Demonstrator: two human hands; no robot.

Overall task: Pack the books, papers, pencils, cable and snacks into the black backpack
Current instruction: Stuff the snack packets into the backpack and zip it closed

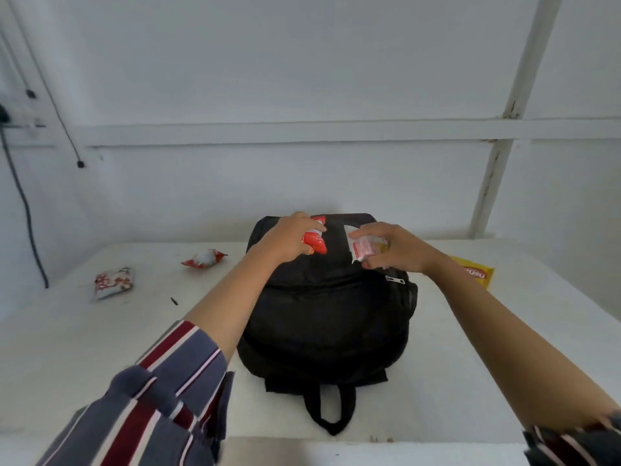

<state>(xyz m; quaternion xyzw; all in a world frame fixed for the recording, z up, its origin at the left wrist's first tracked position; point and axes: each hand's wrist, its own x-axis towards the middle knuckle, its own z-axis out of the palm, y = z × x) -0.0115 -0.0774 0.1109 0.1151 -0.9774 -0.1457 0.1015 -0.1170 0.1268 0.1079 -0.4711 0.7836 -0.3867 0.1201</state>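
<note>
Nearest us the backpack [327, 317] lies flat, handle toward us, and both our hands sit over its far end. Our left hand [291, 237] grips a red packet [315, 238] and our right hand [386, 247] pinches a clear wrapper [361, 252] (pocket opening hidden). Three snacks wait on the table [100, 338]: a white pack [112, 283] and a red-white pack [204, 258] far left, a yellow pack [477, 272] right.

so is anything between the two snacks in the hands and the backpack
Nothing visible. The left hand holds a red snack and the right hand a clear snack pack, both right over the far end of the backpack. Whether a pocket is open there, I cannot tell.
</note>
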